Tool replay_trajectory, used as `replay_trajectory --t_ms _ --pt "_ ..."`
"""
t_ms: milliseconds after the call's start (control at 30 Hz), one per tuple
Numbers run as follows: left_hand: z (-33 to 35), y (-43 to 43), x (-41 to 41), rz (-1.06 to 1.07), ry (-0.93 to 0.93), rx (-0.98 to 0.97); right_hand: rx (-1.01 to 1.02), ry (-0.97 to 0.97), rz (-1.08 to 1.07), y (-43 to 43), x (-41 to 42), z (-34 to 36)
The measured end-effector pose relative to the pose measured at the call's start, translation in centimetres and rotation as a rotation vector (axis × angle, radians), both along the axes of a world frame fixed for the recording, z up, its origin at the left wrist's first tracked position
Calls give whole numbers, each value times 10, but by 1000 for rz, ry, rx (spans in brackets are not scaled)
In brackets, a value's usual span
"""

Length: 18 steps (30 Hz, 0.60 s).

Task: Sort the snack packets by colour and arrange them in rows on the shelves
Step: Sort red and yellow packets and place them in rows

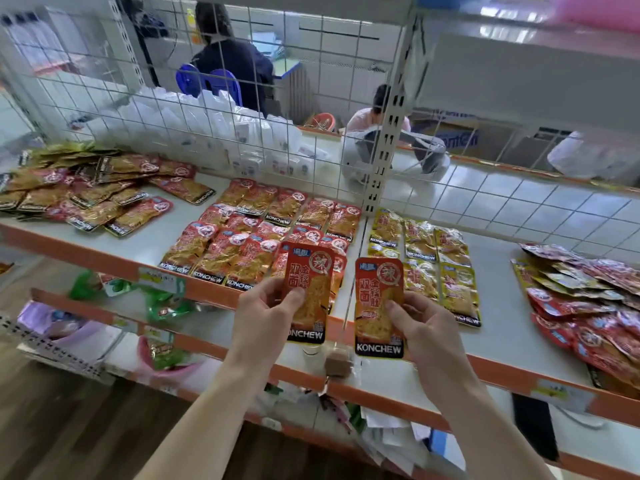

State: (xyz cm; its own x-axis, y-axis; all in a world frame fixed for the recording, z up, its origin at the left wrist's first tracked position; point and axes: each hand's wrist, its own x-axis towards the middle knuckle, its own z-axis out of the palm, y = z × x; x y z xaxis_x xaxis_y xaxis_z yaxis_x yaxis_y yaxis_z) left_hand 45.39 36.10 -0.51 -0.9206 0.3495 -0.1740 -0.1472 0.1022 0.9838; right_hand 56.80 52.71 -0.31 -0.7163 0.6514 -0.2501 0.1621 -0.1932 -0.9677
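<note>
My left hand (pixel 265 311) pinches a red snack packet (pixel 310 271) upright by its lower left side, just above the shelf's orange front edge. My right hand (pixel 424 329) holds a second red packet (pixel 375 292) upright beside it. Behind them, red packets (pixel 263 230) lie in rows on the grey shelf (pixel 152 244). Yellow packets (pixel 429 258) lie in rows to the right of the upright post. A mixed heap of red and yellow packets (pixel 86 188) lies at the far left, and another mixed heap (pixel 588 306) at the far right.
A white wire grid (pixel 207 109) backs the shelf, and a perforated post (pixel 384 150) divides it. Two people sit beyond the grid. Lower shelves (pixel 214 327) hold green and pink packets, papers and a small brown block (pixel 337 362).
</note>
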Motion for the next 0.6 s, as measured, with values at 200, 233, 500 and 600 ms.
replay_trajectory --t_ms 200,233,500,600 --pt "0 -5 -13 27 -20 -18 7 23 43 -7 -18 4" --pt "1 -5 -17 32 -20 -18 14 24 50 -6 -21 4" --pt "17 -3 -51 31 -32 -99 64 -32 160 3 -72 5" --pt "24 -9 -67 74 -25 -109 101 -53 201 1 -97 11"
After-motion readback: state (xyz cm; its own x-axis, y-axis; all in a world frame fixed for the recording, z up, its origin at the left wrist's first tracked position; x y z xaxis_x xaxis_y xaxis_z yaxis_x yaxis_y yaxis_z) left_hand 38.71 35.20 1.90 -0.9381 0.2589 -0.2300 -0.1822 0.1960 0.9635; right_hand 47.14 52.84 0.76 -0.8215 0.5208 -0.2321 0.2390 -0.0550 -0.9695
